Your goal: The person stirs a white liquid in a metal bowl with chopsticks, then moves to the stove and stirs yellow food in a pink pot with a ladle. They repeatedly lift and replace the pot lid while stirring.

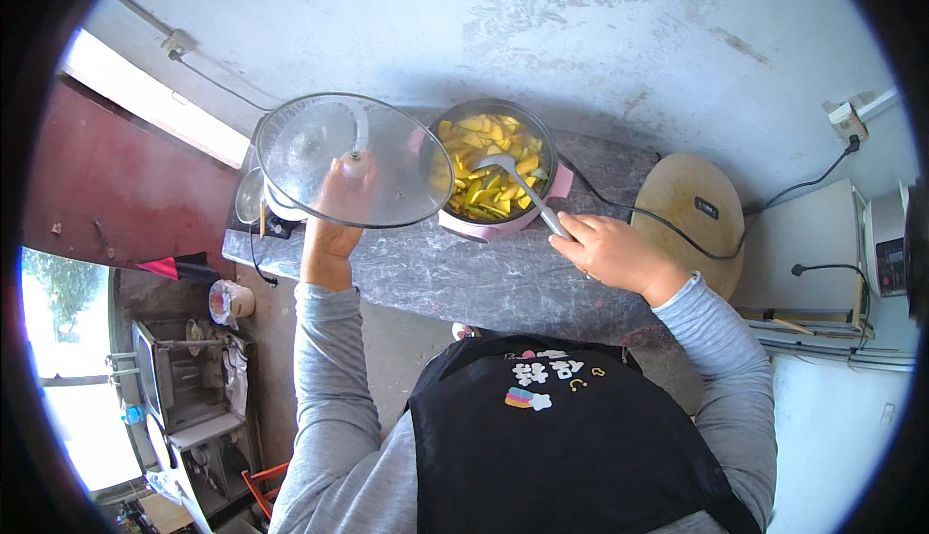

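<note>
My left hand grips the knob of a glass lid from beneath. The lid is raised to the left of a pink electric pot, its right edge overlapping the pot's rim in this view, and its glass looks fogged. In my right hand is the handle of a grey spatula or ladle. Its head rests among yellow, green-edged slices, which look like pumpkin, inside the dark-lined pot. Whether liquid lies beneath the slices is hard to tell.
A marbled table carries the pot. A black power cord runs right across an oval wooden board. At the table's left end, a metal bowl sits near a dark cooktop. A wall stands behind the table.
</note>
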`<action>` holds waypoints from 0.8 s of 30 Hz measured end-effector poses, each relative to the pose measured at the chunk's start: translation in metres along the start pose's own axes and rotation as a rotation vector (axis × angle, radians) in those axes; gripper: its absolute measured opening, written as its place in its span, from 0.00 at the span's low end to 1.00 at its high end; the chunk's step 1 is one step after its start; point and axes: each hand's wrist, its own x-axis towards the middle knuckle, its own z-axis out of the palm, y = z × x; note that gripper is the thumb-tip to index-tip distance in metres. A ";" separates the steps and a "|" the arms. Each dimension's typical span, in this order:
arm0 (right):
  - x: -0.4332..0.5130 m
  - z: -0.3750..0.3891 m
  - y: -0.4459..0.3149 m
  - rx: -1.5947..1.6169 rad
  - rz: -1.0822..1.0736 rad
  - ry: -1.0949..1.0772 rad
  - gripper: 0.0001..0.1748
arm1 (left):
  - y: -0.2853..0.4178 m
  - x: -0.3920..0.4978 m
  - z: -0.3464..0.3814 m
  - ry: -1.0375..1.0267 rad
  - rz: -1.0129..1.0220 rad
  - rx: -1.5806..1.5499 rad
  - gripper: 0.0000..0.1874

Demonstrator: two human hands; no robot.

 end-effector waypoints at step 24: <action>0.055 0.063 -0.032 0.263 0.323 0.170 0.18 | 0.009 0.010 0.009 -0.109 0.002 0.060 0.20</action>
